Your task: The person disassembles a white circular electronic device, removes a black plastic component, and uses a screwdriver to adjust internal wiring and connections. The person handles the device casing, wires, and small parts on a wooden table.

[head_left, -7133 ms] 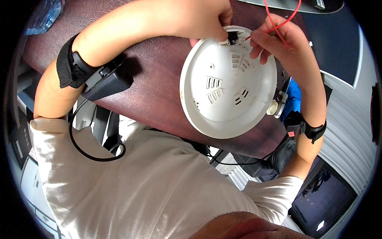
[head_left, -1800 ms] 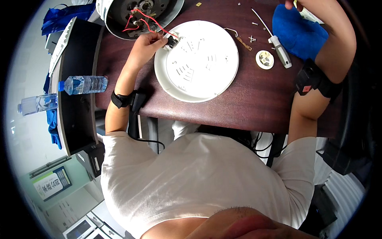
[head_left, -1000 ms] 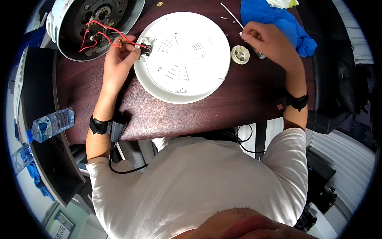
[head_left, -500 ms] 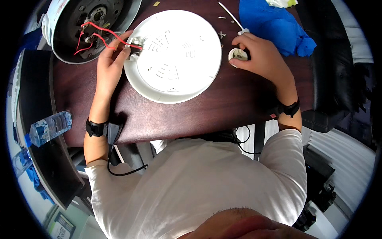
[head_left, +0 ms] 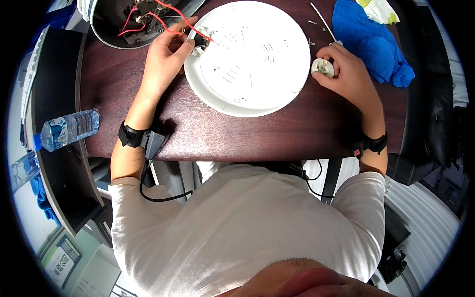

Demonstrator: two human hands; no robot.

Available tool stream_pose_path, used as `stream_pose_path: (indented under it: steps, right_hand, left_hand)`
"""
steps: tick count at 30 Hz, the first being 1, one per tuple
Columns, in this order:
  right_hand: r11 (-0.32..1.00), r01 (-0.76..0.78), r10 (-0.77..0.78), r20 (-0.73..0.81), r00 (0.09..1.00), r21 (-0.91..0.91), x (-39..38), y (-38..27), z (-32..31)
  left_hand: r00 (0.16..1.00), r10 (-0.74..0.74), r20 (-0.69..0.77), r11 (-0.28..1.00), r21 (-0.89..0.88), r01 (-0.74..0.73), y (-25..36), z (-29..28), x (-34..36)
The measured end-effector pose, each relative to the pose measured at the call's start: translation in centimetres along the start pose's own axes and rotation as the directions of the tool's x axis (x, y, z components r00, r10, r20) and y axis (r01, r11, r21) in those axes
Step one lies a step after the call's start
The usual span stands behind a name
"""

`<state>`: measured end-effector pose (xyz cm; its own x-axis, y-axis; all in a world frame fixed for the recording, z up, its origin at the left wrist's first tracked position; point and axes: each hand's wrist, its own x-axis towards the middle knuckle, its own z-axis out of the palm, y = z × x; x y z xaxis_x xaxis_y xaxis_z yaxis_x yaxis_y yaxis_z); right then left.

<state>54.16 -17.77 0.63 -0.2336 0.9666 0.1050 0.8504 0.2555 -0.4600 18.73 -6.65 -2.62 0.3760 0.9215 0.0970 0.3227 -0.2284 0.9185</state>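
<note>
A round white plastic base cover [head_left: 269, 89] with slotted vents lies on the table. At its left rim sits a white-and-black connector [head_left: 199, 43] with red wires [head_left: 166, 24] leading off. My left hand [head_left: 166, 62] closes its thumb and fingers at this rim, by the connector; the fingertips are partly hidden. The wires run to a round metal appliance body [head_left: 113, 30], tilted with its dark underside facing me. My right hand [head_left: 346, 69] pinches a small round cream-coloured knob-like part [head_left: 322, 68]. Beside its index finger is a thin rod with a pale handle [head_left: 325, 21], perhaps a screwdriver.
A blue cloth [head_left: 368, 42] and a white-and-green packet [head_left: 380, 11] lie at the far right. Small screws [head_left: 311, 43] rest right of the cover. A water bottle [head_left: 71, 129] lies on its side at the left, near a dark shelf [head_left: 55, 84].
The whole view has shifted, with the table and its things now higher and further right in the picture. Both hands keep their places at the rim and on the knob-like part.
</note>
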Motion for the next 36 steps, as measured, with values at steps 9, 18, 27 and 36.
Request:
stream_pose_path:
  steps: [9,18,27,36]
  right_hand:
    - [0.991,-0.09,0.09,0.009,0.996,0.098,0.9,-0.5,1.0]
    - [0.983,0.011,0.001,-0.069,0.998,0.184,0.9,-0.2,1.6]
    - [0.99,-0.047,0.047,0.004,0.999,0.134,1.0,-0.3,1.2]
    - [0.992,-0.03,0.029,0.012,1.0,0.121,0.8,-0.1,1.2]
  left_hand:
    - [0.998,0.034,-0.061,0.997,-0.066,-0.038,-0.8,0.3,0.1]
    - [0.999,-0.015,-0.051,0.999,-0.033,0.013,-0.4,-0.1,0.1]
    - [0.998,-0.048,-0.038,0.997,0.066,0.05,-0.2,-0.3,-0.1]
    - [0.997,-0.06,-0.042,0.994,0.085,0.064,0.4,-0.2,-0.4]
